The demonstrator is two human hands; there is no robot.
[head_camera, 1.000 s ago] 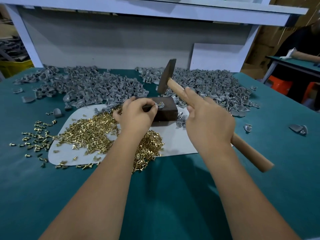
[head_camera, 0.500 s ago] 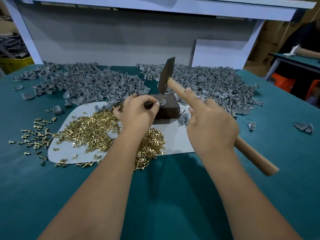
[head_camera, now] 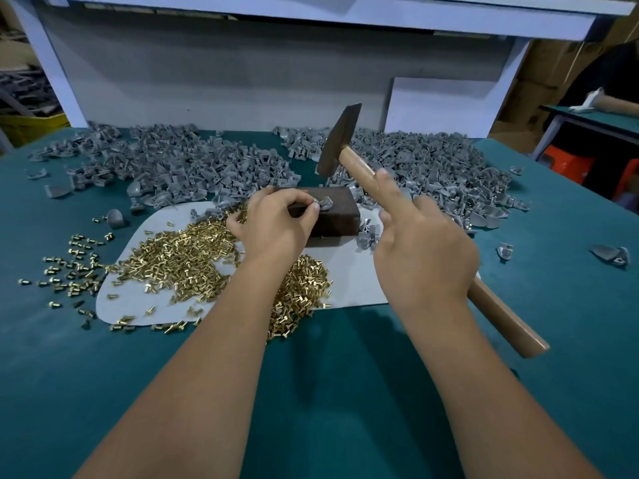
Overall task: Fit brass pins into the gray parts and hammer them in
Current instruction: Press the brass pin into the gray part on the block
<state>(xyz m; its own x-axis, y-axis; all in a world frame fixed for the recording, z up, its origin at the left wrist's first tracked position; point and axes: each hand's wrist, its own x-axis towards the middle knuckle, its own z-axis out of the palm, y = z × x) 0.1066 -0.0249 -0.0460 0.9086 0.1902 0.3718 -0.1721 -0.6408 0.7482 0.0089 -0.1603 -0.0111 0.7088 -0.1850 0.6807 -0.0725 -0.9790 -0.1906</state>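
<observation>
Hammer (head_camera: 359, 174) handle's middle behind the right hand (head_camera: 423, 250); pin seating under left fingers (head_camera: 313, 206) indiscernible.

I am in a workshop. Big piles of gray parts (head_camera: 193, 167) lie along the far edge of my green table (head_camera: 345, 392). Heaps of brass pins (head_camera: 179, 257) sit nearer me. Cardboard boxes (head_camera: 532, 98) stand behind the far right corner.

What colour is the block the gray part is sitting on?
Dark brown. The block shows best in the head view, under the left hand.
</observation>
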